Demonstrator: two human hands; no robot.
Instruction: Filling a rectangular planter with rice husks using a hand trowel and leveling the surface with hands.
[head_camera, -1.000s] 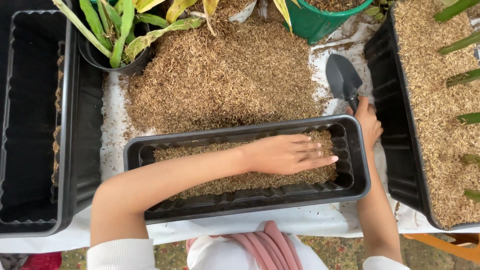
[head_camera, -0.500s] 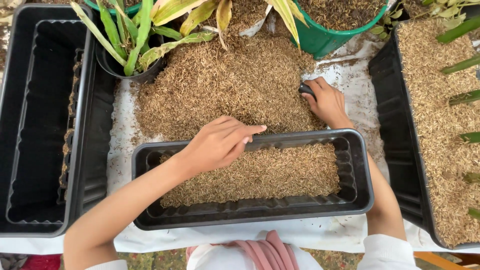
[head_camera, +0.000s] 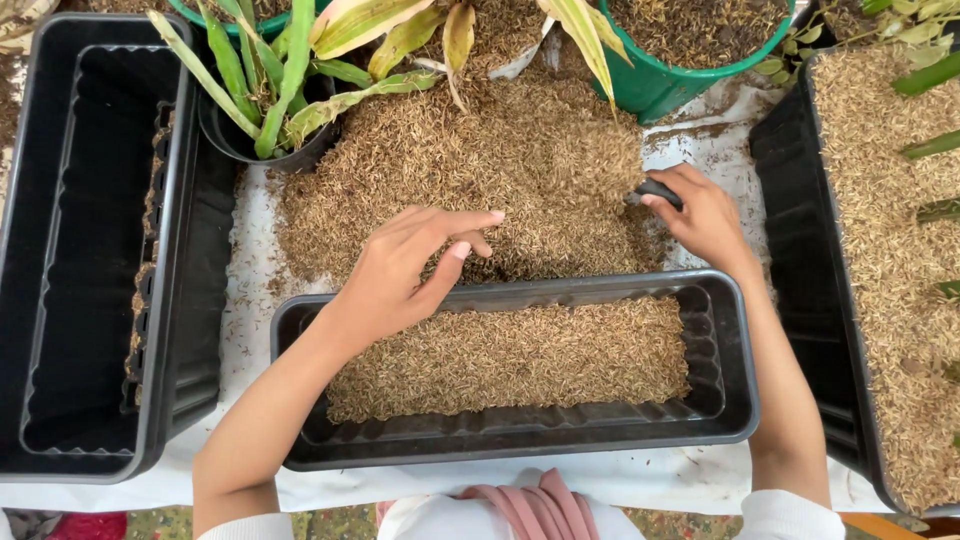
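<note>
Seen from above: right hand closed around the dark handle of a trowel, blade buried and out of sight in a heap of rice husk on the white-covered counter. Only a short black stub of handle visible beyond the fingers; the rest hidden by palm and husk.

Left hand hovering open, fingers loosely spread and thumb out, holding nothing, above the far rim of a long black planter box and the near edge of the heap. Hard to tell whether the fingertips touch the husk.

Just below both grips, the planter box partly filled with a level bed of husk, its near edge touching a pink cloth at the bottom of frame.

Beyond the trowel grip, a green pot filled with husk, top cut off by the frame. Beyond the open hand, a small dark pot with a long-leaved plant, leaves trailing over the heap.

Outboard of the left arm, an empty black planter, mostly bare inside. Outboard of the right arm, another husk-filled black planter, cropped at the frame edge, green stems barely entering view.
</note>
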